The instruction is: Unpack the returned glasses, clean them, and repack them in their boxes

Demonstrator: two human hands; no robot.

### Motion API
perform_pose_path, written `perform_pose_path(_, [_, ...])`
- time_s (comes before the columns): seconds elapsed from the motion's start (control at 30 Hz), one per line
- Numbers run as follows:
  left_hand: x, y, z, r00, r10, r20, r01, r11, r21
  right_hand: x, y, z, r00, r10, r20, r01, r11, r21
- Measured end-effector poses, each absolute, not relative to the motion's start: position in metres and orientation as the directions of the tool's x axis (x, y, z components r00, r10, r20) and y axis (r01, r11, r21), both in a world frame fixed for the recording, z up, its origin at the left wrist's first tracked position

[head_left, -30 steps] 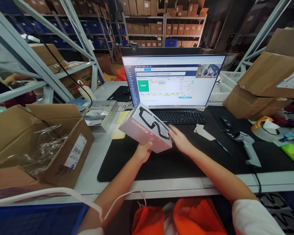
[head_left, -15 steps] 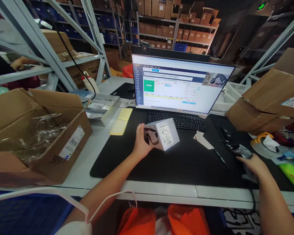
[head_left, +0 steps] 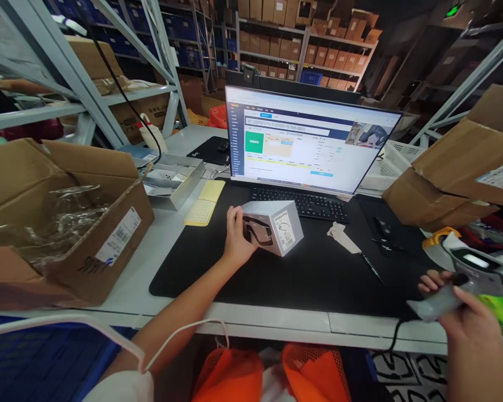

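Note:
My left hand (head_left: 236,239) grips a grey product box (head_left: 272,226) printed with black glasses, standing it on the black desk mat (head_left: 302,273) with its barcode label end turned to the right. My right hand (head_left: 465,312) is closed on the handle of a grey barcode scanner (head_left: 473,273), lifted off the mat at the right, its head to the upper right of the hand. A monitor (head_left: 310,142) showing a web form and a black keyboard (head_left: 314,204) sit just behind the box.
An open cardboard box (head_left: 62,223) with plastic wrap stands at the left. A metal tray (head_left: 171,184) and yellow pad (head_left: 205,204) lie beside it. A paper scrap (head_left: 341,237), pen (head_left: 371,268) and mouse (head_left: 381,226) rest on the mat. Folded cartons (head_left: 456,167) pile at right.
My left hand turned the box upright onto the mat. My right hand left the box, reached right, took the scanner and lifted it. The screen content changed.

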State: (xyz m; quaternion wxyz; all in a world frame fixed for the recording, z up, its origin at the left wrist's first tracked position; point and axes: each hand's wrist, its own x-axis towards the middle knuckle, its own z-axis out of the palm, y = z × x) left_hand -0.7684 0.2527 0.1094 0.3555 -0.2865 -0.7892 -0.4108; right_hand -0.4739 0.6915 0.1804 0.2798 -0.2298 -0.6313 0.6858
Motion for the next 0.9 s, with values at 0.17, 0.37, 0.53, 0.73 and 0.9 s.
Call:
perform_pose_path(0.17, [-0.766,0.252,0.118,-0.432,0.218,0.875,0.810,0.521,0.270,-0.478,0.602,0.206,-0.797,0.595,-0.102,0.174,0.064,-0.983])
perform_pose_path(0.37, [-0.765,0.246,0.123,-0.415,0.271,0.868,0.815,0.534,0.223,-0.512,0.527,0.227,-0.850,0.420,-0.319,0.382,0.072,-0.921])
perform_pose_path(0.53, [-0.765,0.244,0.123,-0.473,0.254,0.844,0.792,0.542,0.281,-0.513,0.537,0.227,-0.870,0.399,-0.290,0.380,0.166,-0.910])
perform_pose_path(0.73, [-0.760,0.244,0.122,-0.674,0.360,0.645,0.738,0.306,0.601,-0.515,0.641,0.199,-0.690,0.696,-0.197,0.400,0.139,-0.906])
perform_pose_path(0.9, [-0.740,0.251,0.124,-0.752,0.596,0.281,0.400,0.075,0.913,-0.511,0.749,0.154,-0.562,0.771,-0.300,0.497,0.025,-0.867])
